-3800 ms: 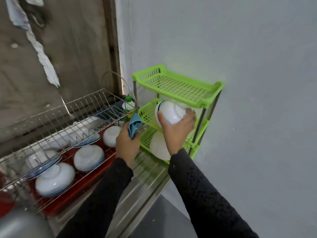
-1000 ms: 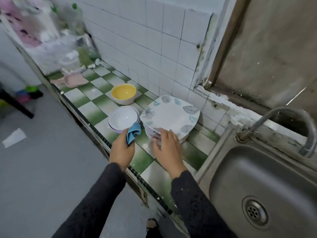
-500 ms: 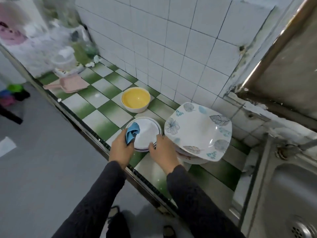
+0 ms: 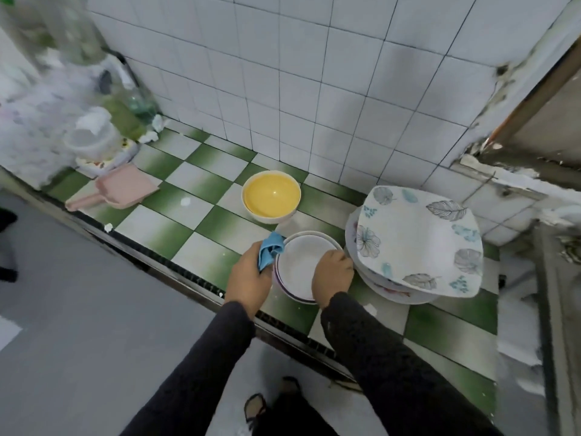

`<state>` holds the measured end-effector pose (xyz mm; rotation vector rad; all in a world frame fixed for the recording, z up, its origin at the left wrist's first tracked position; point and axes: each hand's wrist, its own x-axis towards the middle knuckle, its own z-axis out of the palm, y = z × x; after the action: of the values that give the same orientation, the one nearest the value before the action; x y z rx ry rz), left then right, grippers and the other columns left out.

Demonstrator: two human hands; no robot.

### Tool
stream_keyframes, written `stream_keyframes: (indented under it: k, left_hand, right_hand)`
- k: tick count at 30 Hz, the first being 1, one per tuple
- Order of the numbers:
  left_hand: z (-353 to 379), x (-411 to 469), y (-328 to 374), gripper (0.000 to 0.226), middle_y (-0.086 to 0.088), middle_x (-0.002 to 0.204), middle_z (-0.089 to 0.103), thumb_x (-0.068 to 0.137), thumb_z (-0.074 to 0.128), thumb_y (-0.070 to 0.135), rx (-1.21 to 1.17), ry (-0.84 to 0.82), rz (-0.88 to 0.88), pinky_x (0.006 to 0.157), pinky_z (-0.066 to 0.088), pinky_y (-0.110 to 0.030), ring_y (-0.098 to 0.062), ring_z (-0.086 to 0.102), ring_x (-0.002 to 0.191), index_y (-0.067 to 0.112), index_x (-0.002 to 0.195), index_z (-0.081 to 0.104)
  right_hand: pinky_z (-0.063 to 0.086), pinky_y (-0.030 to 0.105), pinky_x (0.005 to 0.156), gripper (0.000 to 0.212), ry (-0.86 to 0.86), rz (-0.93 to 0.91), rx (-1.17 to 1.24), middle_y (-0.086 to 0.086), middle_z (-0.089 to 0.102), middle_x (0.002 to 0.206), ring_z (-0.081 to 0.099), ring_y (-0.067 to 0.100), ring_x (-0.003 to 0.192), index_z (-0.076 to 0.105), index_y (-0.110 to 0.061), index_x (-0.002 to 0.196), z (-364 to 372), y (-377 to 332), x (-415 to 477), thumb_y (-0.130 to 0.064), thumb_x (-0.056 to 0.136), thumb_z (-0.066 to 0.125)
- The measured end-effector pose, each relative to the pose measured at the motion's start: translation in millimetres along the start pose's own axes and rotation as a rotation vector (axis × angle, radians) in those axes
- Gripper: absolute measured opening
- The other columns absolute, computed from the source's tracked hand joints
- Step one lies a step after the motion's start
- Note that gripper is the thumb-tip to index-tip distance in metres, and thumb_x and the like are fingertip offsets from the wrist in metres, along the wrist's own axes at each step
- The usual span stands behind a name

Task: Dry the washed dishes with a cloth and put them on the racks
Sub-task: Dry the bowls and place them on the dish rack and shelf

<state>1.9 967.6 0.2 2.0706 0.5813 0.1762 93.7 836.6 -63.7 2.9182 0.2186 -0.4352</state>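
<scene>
A small stack of white bowls [image 4: 298,262] sits near the front edge of the green-and-white tiled counter [image 4: 201,184]. My right hand [image 4: 332,273] grips the top bowl's right rim, fingers curled over it. My left hand [image 4: 250,278] holds a bunched blue cloth [image 4: 269,249] against the bowls' left rim. A yellow-lined bowl [image 4: 271,196] stands behind them. To the right rises a stack of square leaf-patterned plates [image 4: 418,237]. No rack is in view.
A pink scoop [image 4: 122,189] lies at the counter's left, beside a plastic container [image 4: 91,143] and blurred bottles and bags [image 4: 47,99]. White wall tiles back the counter. The sink's edge [image 4: 547,309] runs along the right. Grey floor lies below the counter edge.
Since 3.8 s ago I turned from the green rack to the counter. In the last second my right hand moved from the plate stack onto the white bowl's rim.
</scene>
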Motion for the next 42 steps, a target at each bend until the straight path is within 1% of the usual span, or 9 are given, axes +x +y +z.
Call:
stream_keyframes:
  k: [8,12,19,23,25,29,32,38,42]
  left_hand:
    - [5.9,34.0,-1.8,0.029,0.007,0.106,0.063,0.094,0.060,0.011,-0.006,-0.068,0.005,0.071,0.039,-0.013,-0.012,0.056,0.090,0.022,0.121,0.059]
    - [5.8,50.9,-1.7,0.026,0.006,0.104,0.063,0.093,0.061,0.012,-0.080,-0.079,-0.001,0.078,0.040,-0.024,-0.013,0.057,0.091,0.027,0.114,0.057]
    - [-2.2,62.3,-8.3,0.029,0.005,0.104,0.063,0.093,0.060,0.014,-0.043,-0.142,0.020,0.080,0.039,-0.026,-0.016,0.057,0.092,0.022,0.121,0.060]
    - [-11.5,67.5,-7.6,0.030,0.004,0.106,0.064,0.092,0.059,0.015,-0.066,-0.193,0.044,0.079,0.039,-0.024,-0.014,0.057,0.092,0.021,0.121,0.061]
    - [-18.1,67.6,-4.9,0.034,0.005,0.106,0.062,0.091,0.060,0.014,-0.090,-0.225,0.078,0.077,0.039,-0.021,-0.012,0.055,0.093,0.019,0.124,0.061]
    - [-24.7,74.3,-7.9,0.036,-0.001,0.113,0.059,0.089,0.060,0.014,-0.057,-0.227,0.186,0.084,0.037,-0.024,-0.014,0.051,0.099,0.016,0.125,0.060]
    - [-28.3,79.2,-13.6,0.036,0.000,0.112,0.061,0.091,0.060,0.015,-0.081,-0.237,0.146,0.085,0.041,-0.028,-0.018,0.055,0.098,0.021,0.127,0.059]
    - [-36.3,82.6,-17.8,0.031,-0.002,0.105,0.066,0.093,0.061,0.020,-0.091,-0.212,0.130,0.082,0.047,-0.033,-0.024,0.060,0.092,0.021,0.124,0.059]
    - [-39.6,88.6,-14.4,0.018,-0.003,0.096,0.066,0.093,0.059,0.024,-0.035,-0.210,0.142,0.079,0.052,-0.039,-0.027,0.061,0.086,0.021,0.110,0.056]
  right_hand:
    - [0.051,0.035,0.091,0.065,-0.003,0.106,0.038,0.019,0.049,0.133,0.058,0.030,0.113,0.034,0.001,0.139,9.4,-8.8,16.5,-0.040,0.096,0.061]
    - [0.052,0.030,0.084,0.039,0.017,0.127,0.108,0.013,0.052,0.125,0.061,0.023,0.106,0.041,-0.005,0.128,1.7,-1.6,26.2,-0.026,0.099,0.056]
    - [0.054,0.030,0.085,0.053,0.016,0.128,0.171,0.015,0.055,0.127,0.063,0.026,0.109,0.041,-0.003,0.128,-12.8,5.4,29.2,-0.028,0.090,0.068]
    - [0.044,0.026,0.072,0.022,0.076,0.069,0.238,0.012,0.059,0.114,0.061,0.024,0.098,0.048,-0.007,0.116,-30.2,3.0,23.6,-0.013,0.095,0.054]
    - [0.042,0.027,0.070,0.017,0.111,0.021,0.192,0.011,0.060,0.113,0.062,0.024,0.097,0.049,-0.008,0.115,-37.9,-1.9,18.4,-0.010,0.098,0.047]
    - [0.053,0.029,0.078,0.024,0.119,-0.042,0.159,0.013,0.060,0.120,0.066,0.026,0.101,0.044,-0.006,0.124,-44.6,-9.2,3.6,-0.005,0.100,0.043]
    - [0.052,0.028,0.073,0.034,0.160,-0.022,0.173,0.015,0.058,0.123,0.067,0.026,0.097,0.037,-0.006,0.132,-41.6,-9.7,-6.3,-0.003,0.099,0.043]
    - [0.053,0.043,0.083,0.078,0.186,0.074,0.206,0.030,0.031,0.151,0.060,0.042,0.108,0.007,-0.014,0.160,-47.5,-7.3,-32.2,0.011,0.093,0.038]
    - [0.047,0.047,0.083,0.083,0.282,0.106,0.288,0.027,0.032,0.145,0.051,0.042,0.105,0.017,-0.023,0.159,-64.1,-3.3,-51.9,0.014,0.088,0.037]
